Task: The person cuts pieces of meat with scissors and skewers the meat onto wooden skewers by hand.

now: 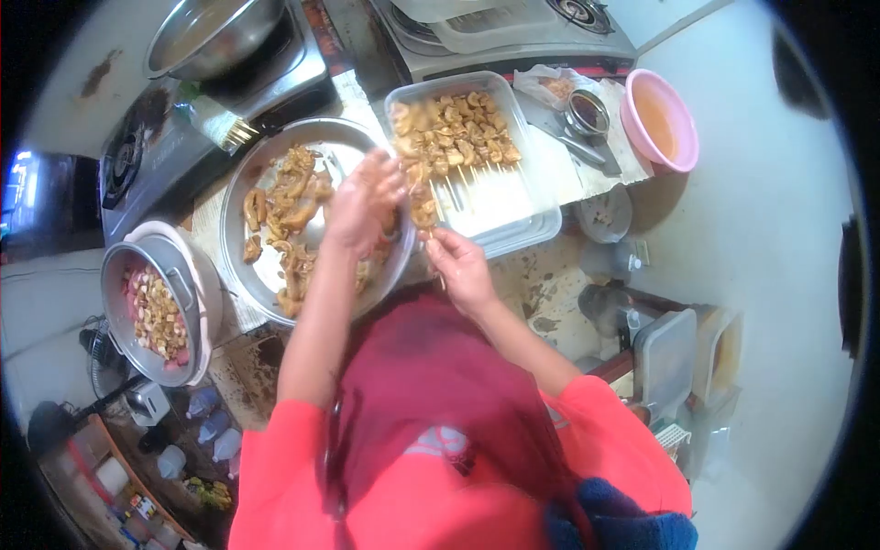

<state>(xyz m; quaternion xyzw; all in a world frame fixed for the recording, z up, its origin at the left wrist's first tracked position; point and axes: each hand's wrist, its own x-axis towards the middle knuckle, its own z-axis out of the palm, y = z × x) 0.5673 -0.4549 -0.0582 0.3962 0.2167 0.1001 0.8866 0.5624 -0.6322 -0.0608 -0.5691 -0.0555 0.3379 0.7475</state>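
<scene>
My right hand [461, 269] is closed around the lower end of a meat skewer [423, 213], which points up and away from me with brown pieces threaded on it. Close to the skewer's upper part, my left hand [364, 203] is raised over the rim of a round metal tray [235, 266]; its fingers look stretched out, slightly blurred, with nothing visible in them. Pieces of brown cooked meat [298, 197] lie in that tray. Beside it, a clear plastic container [500, 206] holds rows of finished skewers [463, 128], their bare sticks toward me.
A metal pot of chopped pieces [158, 316] stands at left. Bundled sticks [234, 133] lie near the stove [151, 147], under a large metal bowl [206, 41]. At right are a knife [582, 149], a jar of dark sauce [587, 115] and a pink bowl [655, 119].
</scene>
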